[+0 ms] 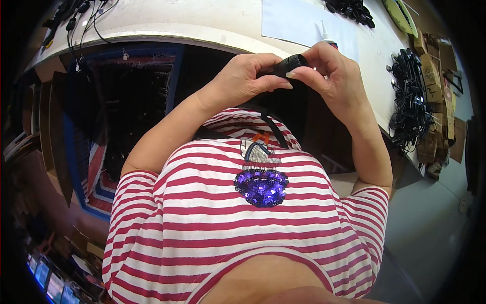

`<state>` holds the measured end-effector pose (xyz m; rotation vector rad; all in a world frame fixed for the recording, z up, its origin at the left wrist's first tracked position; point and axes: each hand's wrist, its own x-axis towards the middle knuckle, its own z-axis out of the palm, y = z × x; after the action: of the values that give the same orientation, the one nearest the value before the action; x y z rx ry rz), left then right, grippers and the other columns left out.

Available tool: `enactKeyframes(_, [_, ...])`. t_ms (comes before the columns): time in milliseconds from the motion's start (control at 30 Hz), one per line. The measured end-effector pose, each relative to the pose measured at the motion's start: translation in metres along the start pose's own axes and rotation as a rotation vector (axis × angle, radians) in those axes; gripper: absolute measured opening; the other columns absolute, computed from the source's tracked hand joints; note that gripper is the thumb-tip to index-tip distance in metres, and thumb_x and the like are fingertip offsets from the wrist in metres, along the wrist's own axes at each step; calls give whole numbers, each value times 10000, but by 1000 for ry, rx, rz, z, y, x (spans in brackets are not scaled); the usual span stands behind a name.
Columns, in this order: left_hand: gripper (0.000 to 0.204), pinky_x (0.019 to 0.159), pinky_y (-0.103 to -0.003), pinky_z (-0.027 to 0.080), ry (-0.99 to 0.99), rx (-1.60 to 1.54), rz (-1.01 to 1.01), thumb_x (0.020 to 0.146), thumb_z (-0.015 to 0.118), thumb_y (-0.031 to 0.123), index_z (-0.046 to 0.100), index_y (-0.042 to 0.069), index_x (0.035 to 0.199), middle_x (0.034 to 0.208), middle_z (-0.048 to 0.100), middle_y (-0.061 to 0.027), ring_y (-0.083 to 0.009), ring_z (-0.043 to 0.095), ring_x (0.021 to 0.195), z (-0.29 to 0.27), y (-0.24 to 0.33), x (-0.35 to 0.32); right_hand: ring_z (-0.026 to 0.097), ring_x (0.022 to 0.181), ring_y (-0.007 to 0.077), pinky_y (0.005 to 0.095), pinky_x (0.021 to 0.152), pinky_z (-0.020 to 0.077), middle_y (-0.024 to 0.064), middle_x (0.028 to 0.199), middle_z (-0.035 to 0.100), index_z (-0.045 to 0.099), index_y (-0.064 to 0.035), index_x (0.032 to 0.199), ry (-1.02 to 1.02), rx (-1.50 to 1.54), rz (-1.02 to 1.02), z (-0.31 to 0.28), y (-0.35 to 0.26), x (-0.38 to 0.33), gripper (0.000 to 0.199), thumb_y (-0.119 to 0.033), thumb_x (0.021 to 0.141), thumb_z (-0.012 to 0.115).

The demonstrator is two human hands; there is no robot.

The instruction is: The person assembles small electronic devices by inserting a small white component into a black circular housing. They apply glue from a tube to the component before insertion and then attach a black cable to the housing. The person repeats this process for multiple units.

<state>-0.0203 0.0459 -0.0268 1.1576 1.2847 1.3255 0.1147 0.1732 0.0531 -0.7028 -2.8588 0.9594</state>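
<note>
Just off the near edge of the white table, both hands hold a short black cylindrical part (291, 64) with a ribbed side. My left hand (246, 75) is closed on its left end between thumb and fingers. At the other end, my right hand (331, 72) pinches it with thumb and fingertips. The fingers cover much of the part, so its exact kind cannot be made out. Right behind my right hand, a small bottle with a white pointed nozzle (327, 33) stands on a pale sheet of paper (284, 21).
Coiled black cables (409, 101) lie in a heap along the right of the table (202, 34), beside cardboard boxes (432, 76). More black parts (352, 11) are at the back. Loose cables (83, 23) hang over the left edge, above a blue-rimmed bin (71, 147).
</note>
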Motion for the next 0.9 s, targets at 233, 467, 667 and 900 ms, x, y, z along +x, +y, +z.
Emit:
enactKeyframes(233, [221, 592, -214, 397, -170, -85, -1, 786, 640, 182, 612, 43, 956, 671, 530, -2, -78, 454, 610, -6, -1, 2, 567, 639, 177, 255, 561, 454, 83, 852, 621, 615, -67, 1007, -33, 51, -592, -10, 6, 5, 334, -108, 687, 698])
enactKeyframes(467, [231, 574, -239, 398, -63, 71, 13, 788, 639, 202, 610, 26, 935, 668, 567, -38, -102, 476, 600, 4, -2, 3, 588, 619, 198, 275, 548, 461, 91, 763, 606, 590, -22, 842, 28, -135, -342, -9, 8, -4, 332, -234, 638, 742])
enactKeyframes(667, [245, 565, -258, 405, -18, 146, 80, 770, 653, 218, 608, 18, 904, 655, 571, -71, -121, 479, 580, 5, -1, 7, 564, 553, 194, 290, 510, 443, 83, 671, 577, 569, -35, 817, 31, -188, -234, -9, 9, -9, 390, -345, 641, 729])
enactKeyframes(900, [258, 586, -269, 420, 8, 184, 116, 758, 663, 224, 610, 23, 911, 685, 584, -96, -151, 502, 595, 6, -2, 8, 552, 513, 213, 310, 488, 422, 85, 592, 553, 585, -45, 868, 49, -171, -227, -11, 1, -10, 345, -313, 686, 706])
